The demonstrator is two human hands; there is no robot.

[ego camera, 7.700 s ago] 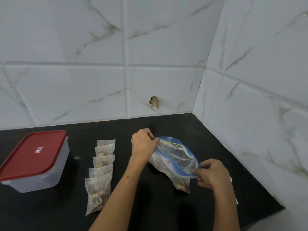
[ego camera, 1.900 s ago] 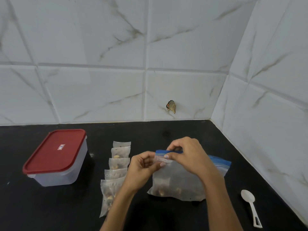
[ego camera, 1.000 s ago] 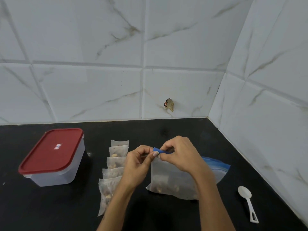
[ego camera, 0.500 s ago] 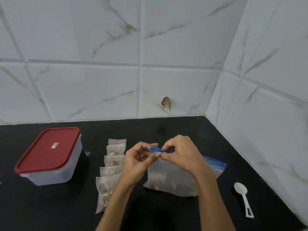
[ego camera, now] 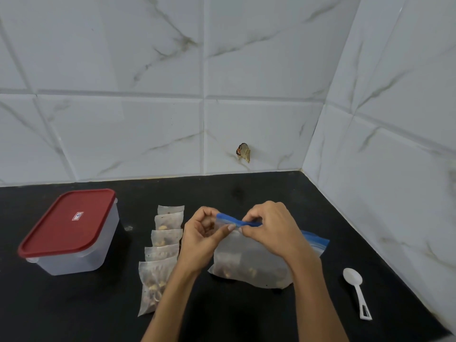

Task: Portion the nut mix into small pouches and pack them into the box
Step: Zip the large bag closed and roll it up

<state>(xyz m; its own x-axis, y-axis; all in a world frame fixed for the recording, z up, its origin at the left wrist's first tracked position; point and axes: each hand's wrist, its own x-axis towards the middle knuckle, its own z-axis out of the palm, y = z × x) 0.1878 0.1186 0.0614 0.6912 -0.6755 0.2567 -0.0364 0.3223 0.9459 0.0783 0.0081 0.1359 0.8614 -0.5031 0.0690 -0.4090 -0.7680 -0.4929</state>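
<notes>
White marble-veined tiles [ego camera: 153,134] backed the black table [ego camera: 246,317]. My left hand [ego camera: 201,239] and right hand [ego camera: 267,227] both pinched the blue zip strip of the nut mix bag [ego camera: 249,262], fingers curled tight on it. Five filled pouches [ego camera: 160,255] lay in an overlapping row just left of it, the red-lidded box [ego camera: 69,230] farther left, lid on, a white spoon [ego camera: 356,290] right

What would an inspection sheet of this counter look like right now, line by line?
Surface: black counter, dark and bare at front.
Job's things: big zip bag of nuts; five small pouches overlapping in a row; box, red lid on.
Clutter: white spoon at right.
Grippers: left hand and right hand pinch the bag's blue zip strip.
Cables: nothing seen.
Surroundings: white marbled wall tiles; small brownish object on wall.
</notes>
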